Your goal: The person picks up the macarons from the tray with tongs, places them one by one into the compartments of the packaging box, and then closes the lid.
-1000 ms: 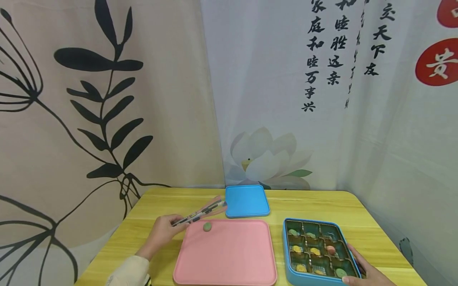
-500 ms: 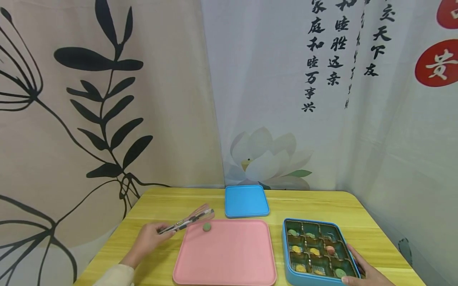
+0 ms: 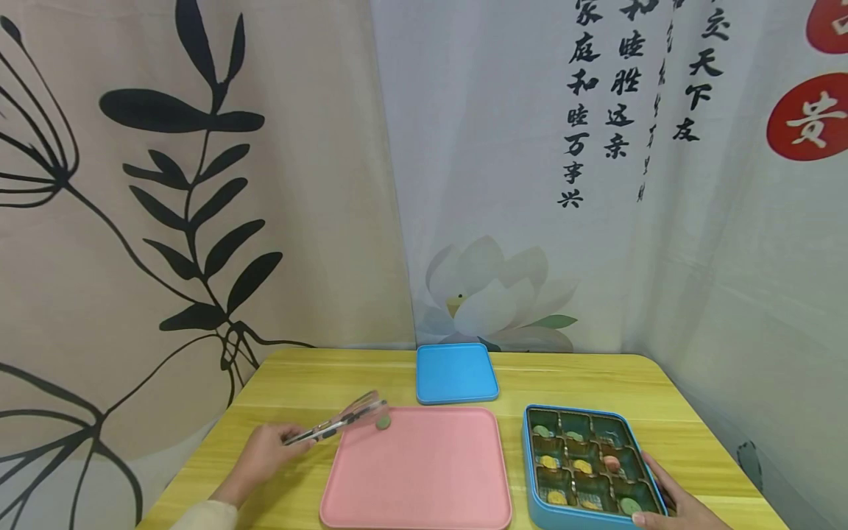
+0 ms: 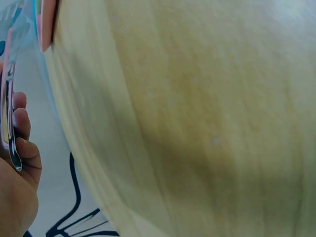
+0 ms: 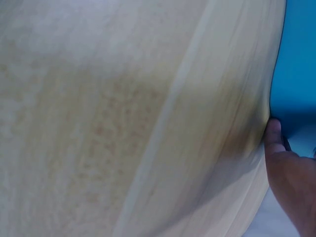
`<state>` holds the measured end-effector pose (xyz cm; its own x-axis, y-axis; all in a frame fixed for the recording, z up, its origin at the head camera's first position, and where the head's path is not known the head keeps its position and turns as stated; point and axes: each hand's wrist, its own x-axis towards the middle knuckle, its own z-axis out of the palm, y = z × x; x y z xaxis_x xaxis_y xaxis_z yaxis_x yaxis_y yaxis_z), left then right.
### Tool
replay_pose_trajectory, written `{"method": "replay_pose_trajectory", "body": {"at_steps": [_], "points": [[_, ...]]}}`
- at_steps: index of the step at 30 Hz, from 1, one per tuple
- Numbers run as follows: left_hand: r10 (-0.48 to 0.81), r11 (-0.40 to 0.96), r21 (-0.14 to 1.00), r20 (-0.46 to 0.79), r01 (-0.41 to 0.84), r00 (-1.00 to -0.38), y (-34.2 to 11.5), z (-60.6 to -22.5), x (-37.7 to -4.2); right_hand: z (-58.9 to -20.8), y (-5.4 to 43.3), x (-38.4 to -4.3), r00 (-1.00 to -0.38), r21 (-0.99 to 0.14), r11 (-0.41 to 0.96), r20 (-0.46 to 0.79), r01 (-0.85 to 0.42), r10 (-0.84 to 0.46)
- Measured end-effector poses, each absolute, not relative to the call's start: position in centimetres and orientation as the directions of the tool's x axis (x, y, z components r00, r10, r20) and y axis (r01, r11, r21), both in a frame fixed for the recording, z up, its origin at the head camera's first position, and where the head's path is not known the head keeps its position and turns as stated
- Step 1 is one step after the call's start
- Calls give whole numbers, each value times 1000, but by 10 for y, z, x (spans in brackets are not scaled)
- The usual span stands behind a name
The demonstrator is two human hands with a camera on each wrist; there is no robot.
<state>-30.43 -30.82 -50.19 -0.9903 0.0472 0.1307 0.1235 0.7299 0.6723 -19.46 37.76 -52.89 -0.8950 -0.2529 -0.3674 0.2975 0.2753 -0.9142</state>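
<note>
My left hand [image 3: 265, 450] grips metal food tongs [image 3: 331, 425] by the handle end, left of the pink tray [image 3: 424, 478]. The tongs' clear pinkish tips hang over the tray's far left corner, close to a small round green piece [image 3: 383, 422] lying there; nothing shows between the tips. In the left wrist view, fingers [image 4: 20, 121] curl round the tongs. At the right, my right hand [image 3: 682, 500] holds the near right corner of a blue box [image 3: 583, 517], thumb at the front. Its dark divided insert bears several small round green, yellow and pink pieces, some compartments being hard to make out.
A small blue tray [image 3: 457, 374] lies behind the pink one at the table's back edge. The wood-patterned table [image 3: 298, 375] ends at a printed curtain [image 3: 318, 184] behind it and at the right.
My left hand has drawn back left and toward me with the tongs, whose tips moved from beside the blue tray to the pink tray's far left corner. The right hand stays at the box.
</note>
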Motion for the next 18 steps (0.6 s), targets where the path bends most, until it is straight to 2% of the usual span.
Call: {"method": "replay_pose_trajectory", "body": {"at_steps": [18], "points": [[109,743,643,155,185,-982,-307,-514,-302,-525,376,-190,-901,-930,244,-338,275,-273]]}}
